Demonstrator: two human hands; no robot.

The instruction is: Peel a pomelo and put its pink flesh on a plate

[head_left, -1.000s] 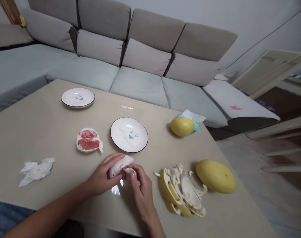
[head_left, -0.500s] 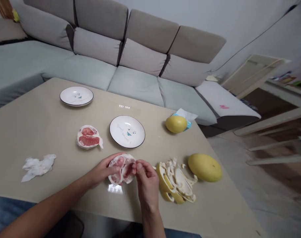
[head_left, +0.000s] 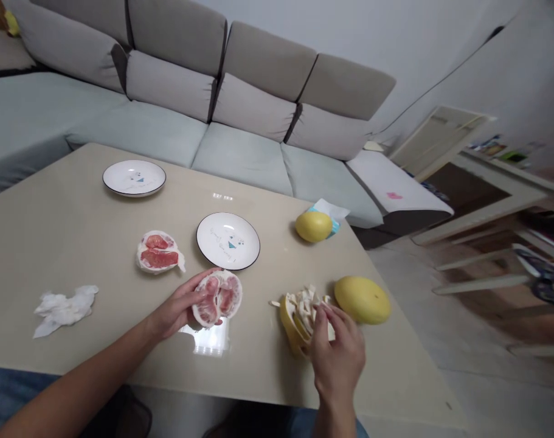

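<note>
A peeled piece of red pomelo (head_left: pixel 228 295) rests in my left hand (head_left: pixel 179 307), held just above the table with its pink flesh facing up. My right hand (head_left: pixel 338 347) is over the pile of pomelo peel (head_left: pixel 295 325), thumb and fingertips pinched together. Whatever sits between those fingertips is too small to make out. Another peeled pomelo piece (head_left: pixel 160 258) lies on the table to the left, red flesh showing. Beside the peel sits a whole yellow pomelo (head_left: pixel 362 299).
A white plate (head_left: pixel 213 249) stands just beyond my left hand, and a second plate (head_left: pixel 133 179) is at the far left. Crumpled tissue (head_left: pixel 67 310) lies at left. Another yellow pomelo (head_left: pixel 313 226) rests against a tissue pack (head_left: pixel 335 213). A sofa (head_left: pixel 244 152) borders the table.
My right hand has left the pomelo piece and moved right, over the peel pile. My left hand still holds the piece, now shifted slightly left and up.
</note>
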